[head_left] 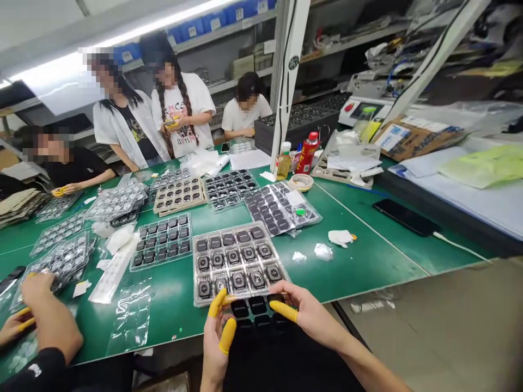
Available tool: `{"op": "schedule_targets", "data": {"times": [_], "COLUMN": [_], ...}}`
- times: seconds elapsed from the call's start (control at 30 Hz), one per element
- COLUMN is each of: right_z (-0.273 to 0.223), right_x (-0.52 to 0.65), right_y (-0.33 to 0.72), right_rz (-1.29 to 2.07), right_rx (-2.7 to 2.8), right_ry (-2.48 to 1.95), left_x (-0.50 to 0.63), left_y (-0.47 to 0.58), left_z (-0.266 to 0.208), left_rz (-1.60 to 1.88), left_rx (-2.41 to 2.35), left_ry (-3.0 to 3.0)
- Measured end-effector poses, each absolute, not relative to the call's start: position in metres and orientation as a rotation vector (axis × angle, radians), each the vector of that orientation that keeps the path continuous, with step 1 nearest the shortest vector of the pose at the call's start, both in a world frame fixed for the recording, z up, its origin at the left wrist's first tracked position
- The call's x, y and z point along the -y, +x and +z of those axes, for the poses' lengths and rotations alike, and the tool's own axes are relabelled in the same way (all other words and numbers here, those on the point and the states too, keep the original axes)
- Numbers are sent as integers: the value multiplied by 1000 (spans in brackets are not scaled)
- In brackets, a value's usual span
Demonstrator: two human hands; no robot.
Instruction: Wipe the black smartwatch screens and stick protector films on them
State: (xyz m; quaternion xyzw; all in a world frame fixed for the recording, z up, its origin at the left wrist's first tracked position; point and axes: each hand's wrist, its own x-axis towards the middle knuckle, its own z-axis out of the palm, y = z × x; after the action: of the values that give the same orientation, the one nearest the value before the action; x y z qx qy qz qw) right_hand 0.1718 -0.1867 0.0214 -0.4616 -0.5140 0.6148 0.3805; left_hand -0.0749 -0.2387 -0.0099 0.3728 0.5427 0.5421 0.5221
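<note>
At the tabletop's (359, 250) edge, my right hand (308, 310) pinches a black-squared sheet (257, 305). Whether my left hand (214, 333) grips it, I cannot tell.

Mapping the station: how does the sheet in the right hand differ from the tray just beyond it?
Pose: the sheet is held in the right hand; the tray lies on the green table.
Build: the sheet looks flat, while the tray has molded pockets.
Marks: the tray's two nearer rows show pale cross-like marks; the sheet's squares show none.
Shared: both carry dark, rounded squares.
</note>
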Motion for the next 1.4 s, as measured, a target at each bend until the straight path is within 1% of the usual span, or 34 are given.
{"op": "schedule_targets", "data": {"times": [0.13,0.27,0.53,0.7,0.83,0.9,1.0,1.1,1.23,1.27,1.4], "right_z": [17,2,-42,-59,-53,-40,-15,2,6,5,3], "right_x": [181,173,162,154,147,151,153,138,103,92,55], "right_y": [180,187,214,232,233,230,228,233,247,249,235], "right_rz": [1651,1683,1749,1778,1744,1770,1896,1765,1173,1074,905], "right_rx": [1387,1442,1526,1550,1516,1488,1546,1706,2061,2118,2367], "right_ry": [-1137,-1113,-1161,-1135,-1111,-1089,-995,-926,-1167,-1237,-1369], "left_x": [236,238,250,253,255,257,259,254,247,247,260], "left_y": [-60,-42,-4,10,17,20,16,0,-17,-19,-25], "left_z": [-16,-24,-2,-3,-4,-3,-2,-3,-10,-12,-25], "left_rz": [1338,1359,1423,1553,1444,1383,1339,1342,1342,1339,1389], "left_rx": [-1207,-1303,-1322,-1312,-1341,-1370,-1541,-1692,-1715,-1699,-1731], "left_ry": [834,833,642,549,504,483,553,597,609,627,708]}}
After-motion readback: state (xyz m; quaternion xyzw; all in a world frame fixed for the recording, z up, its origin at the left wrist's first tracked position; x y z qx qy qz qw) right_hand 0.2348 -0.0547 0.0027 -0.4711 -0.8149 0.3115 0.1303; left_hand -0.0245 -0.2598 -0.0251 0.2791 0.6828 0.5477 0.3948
